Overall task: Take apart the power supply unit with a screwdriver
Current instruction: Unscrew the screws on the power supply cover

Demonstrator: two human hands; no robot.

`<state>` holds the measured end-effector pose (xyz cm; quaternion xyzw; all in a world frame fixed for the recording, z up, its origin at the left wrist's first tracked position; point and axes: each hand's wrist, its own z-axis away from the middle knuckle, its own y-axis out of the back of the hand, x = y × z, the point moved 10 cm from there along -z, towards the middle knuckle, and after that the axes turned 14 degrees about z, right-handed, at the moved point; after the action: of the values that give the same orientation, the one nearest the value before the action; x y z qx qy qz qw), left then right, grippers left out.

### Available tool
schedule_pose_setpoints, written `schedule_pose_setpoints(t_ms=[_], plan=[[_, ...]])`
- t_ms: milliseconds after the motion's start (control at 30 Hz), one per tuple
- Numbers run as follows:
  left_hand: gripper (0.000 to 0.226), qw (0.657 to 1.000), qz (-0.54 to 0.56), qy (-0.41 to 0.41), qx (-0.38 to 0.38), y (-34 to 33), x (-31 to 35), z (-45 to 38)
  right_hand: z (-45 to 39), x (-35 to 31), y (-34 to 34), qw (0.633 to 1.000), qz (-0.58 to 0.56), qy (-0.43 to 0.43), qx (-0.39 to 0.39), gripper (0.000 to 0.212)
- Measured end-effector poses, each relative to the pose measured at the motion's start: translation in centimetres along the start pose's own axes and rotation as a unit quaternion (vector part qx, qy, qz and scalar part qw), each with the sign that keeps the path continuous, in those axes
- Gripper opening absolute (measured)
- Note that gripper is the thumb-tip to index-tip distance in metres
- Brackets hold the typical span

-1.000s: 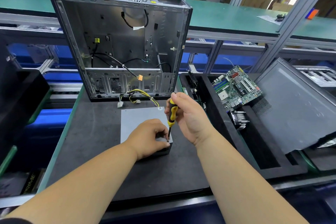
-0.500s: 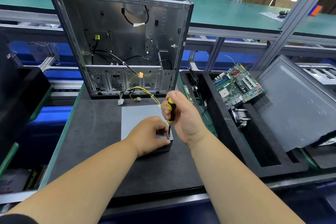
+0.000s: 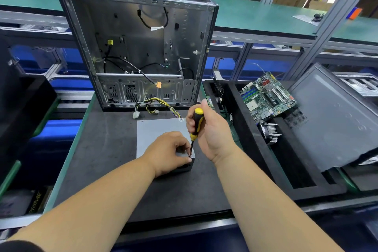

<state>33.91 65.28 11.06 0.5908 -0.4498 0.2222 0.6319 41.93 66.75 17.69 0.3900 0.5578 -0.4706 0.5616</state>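
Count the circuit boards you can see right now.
2: a large green motherboard leaning in the black foam tray, and a small green board at the tray's left edge beside the right hand. Others may be hidden.

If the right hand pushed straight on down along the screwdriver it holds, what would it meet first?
Probably the power supply unit: the right hand holds the screwdriver with its tip at the unit's near right top corner, beside the left hand's fingertips. Whether the tip sits in a screw is unclear.
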Motion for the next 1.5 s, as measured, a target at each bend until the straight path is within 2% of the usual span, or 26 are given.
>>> schedule_pose_setpoints(t_ms=[100,200,367,467,533,600,700,833,900,1100,1233,1333,1500], plan=[[0.038,1.0,0.012,0.001,0.001,0.0,0.0,0.0,0.2,0.0,-0.7,1.0,-0.005,0.014,-0.021,0.047],[0.04,1.0,0.015,0.001,0.001,0.0,0.0,0.0,0.3,-0.1,-1.0,0.999,0.03,0.027,-0.037,0.025],[0.041,1.0,0.006,0.001,0.004,0.1,-0.1,-0.1,0.3,-0.5,0.1,0.998,0.046,0.034,-0.026,0.022],[0.04,1.0,0.005,0.002,0.002,0.0,0.0,-0.1,0.2,-0.5,0.6,0.998,0.056,0.022,-0.024,0.028],[0.036,1.0,0.012,0.003,0.001,0.0,0.0,-0.1,0.1,-0.5,0.5,0.998,0.049,0.019,-0.028,0.04],[0.031,1.0,0.013,0.004,-0.004,0.0,0.0,0.0,0.0,0.0,0.3,0.999,0.015,0.009,-0.028,0.052],[0.024,1.0,0.013,0.005,-0.006,0.0,0.1,0.0,0.0,0.2,0.1,0.999,-0.026,0.014,-0.026,0.056],[0.026,1.0,0.011,0.002,-0.006,0.0,0.1,0.0,0.1,0.1,0.1,0.999,-0.017,0.025,-0.031,0.027],[0.024,1.0,0.009,-0.001,-0.006,0.0,0.1,0.0,0.2,-0.1,0.5,0.999,0.0,0.03,-0.018,0.021],[0.025,1.0,0.005,-0.003,-0.004,0.0,0.1,0.0,0.2,-0.6,1.3,1.0,0.012,0.021,-0.015,0.023],[0.033,1.0,0.01,0.0,0.0,0.1,0.1,0.0,0.3,-0.4,0.1,0.999,-0.005,0.013,-0.039,0.044],[0.037,1.0,0.013,-0.002,-0.001,0.0,0.1,0.0,0.6,-0.2,-0.7,0.998,-0.006,0.023,-0.053,0.049],[0.039,1.0,0.003,-0.004,-0.003,-0.1,0.2,0.0,0.7,-0.2,-0.9,0.998,0.022,0.026,-0.054,0.02]])
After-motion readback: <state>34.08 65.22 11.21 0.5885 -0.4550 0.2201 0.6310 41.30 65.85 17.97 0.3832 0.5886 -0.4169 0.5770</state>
